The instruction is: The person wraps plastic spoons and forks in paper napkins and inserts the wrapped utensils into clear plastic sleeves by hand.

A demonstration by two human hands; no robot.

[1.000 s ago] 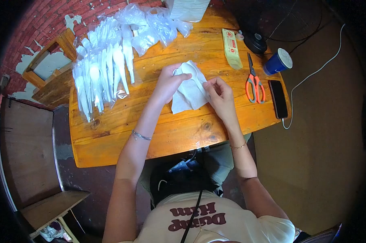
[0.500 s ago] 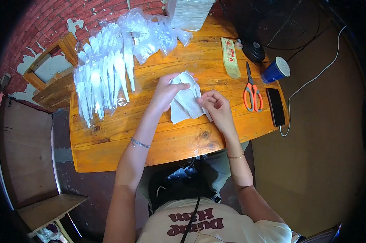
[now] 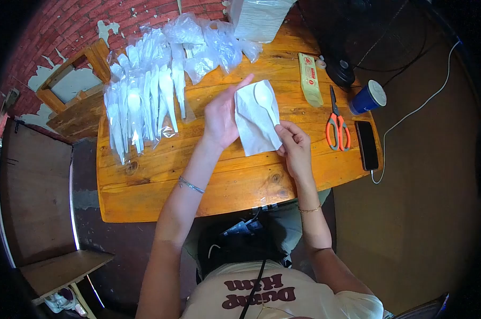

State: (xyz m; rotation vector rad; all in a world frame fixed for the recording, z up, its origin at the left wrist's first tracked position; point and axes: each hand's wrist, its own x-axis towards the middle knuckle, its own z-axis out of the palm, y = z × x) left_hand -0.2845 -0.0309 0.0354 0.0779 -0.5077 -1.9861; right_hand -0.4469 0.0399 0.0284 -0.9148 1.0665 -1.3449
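Observation:
A white plastic spoon (image 3: 263, 98) lies on a white paper napkin (image 3: 253, 123), bowl toward the far side and handle slanting toward my right hand (image 3: 295, 150). That hand pinches the handle's end together with the napkin's right edge. My left hand (image 3: 221, 122) is beside the napkin's left edge, palm turned toward it and fingers stretched out. Some of its fingers may reach behind the paper; I cannot tell whether they touch it. On the left of the table are several clear plastic sleeves (image 3: 137, 101) with white utensils and napkins inside.
Crumpled clear bags (image 3: 208, 48) and a white napkin stack (image 3: 262, 18) are at the back of the wooden table (image 3: 198, 181). To the right are a yellow packet (image 3: 310, 80), orange-handled scissors (image 3: 336, 127), a blue cup (image 3: 367, 98) and a phone (image 3: 366, 145) on a white cable.
My left hand has let go of the spoon and napkin, its fingers now straightened. My right hand holds them, and the napkin lies flatter with the spoon more fully showing.

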